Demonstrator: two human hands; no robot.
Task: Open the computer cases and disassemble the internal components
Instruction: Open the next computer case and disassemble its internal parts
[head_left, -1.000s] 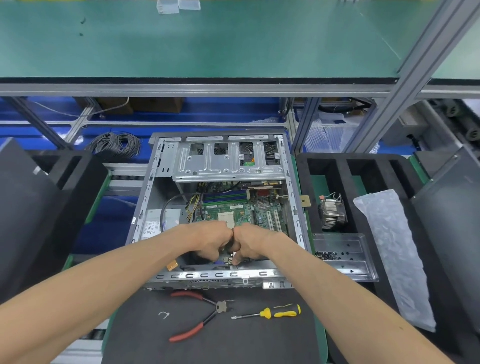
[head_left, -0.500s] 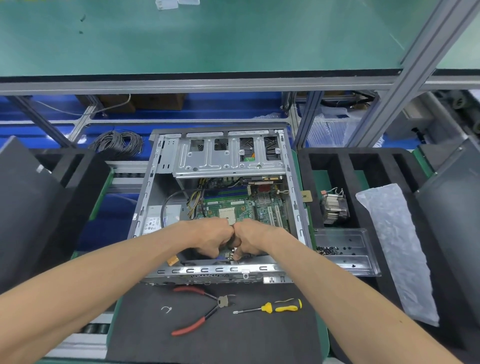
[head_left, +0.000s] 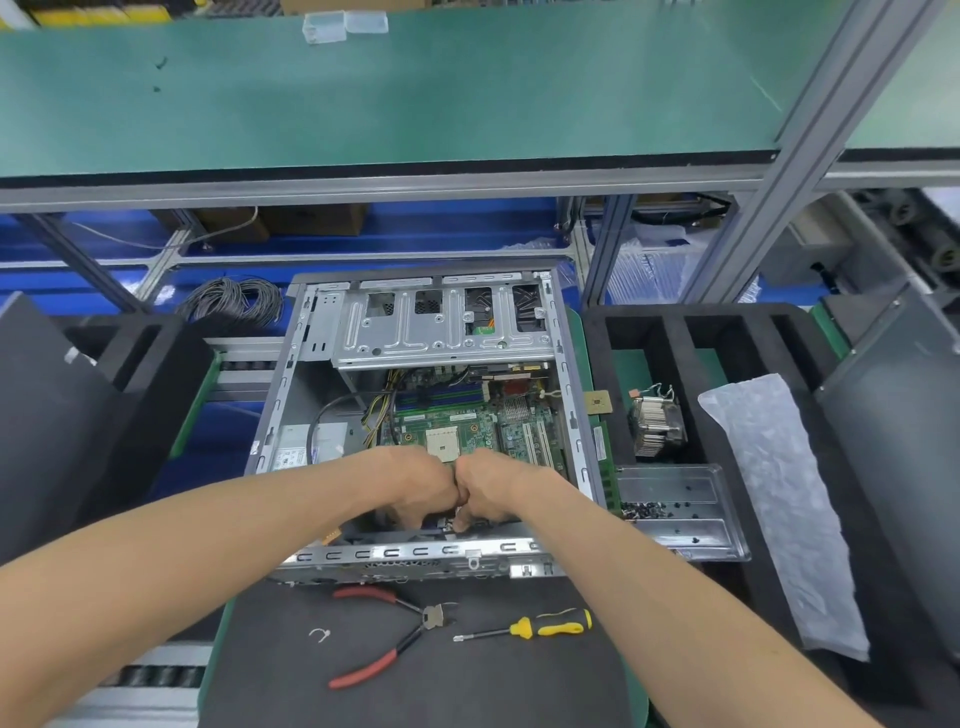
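Computer case (head_left: 291, 395): open, centre of bench, motherboard (head_left: 467, 431) exposed inside. Foam tray (head_left: 675, 343): right, holding heatsink (head_left: 655, 423). My left hand (head_left: 415, 480) and right hand (head_left: 493, 488): knuckles touching, fingers curled down inside the case's near edge; what they grip is hidden. Red pliers (head_left: 384, 639), yellow screwdriver (head_left: 535, 627): on the near mat.
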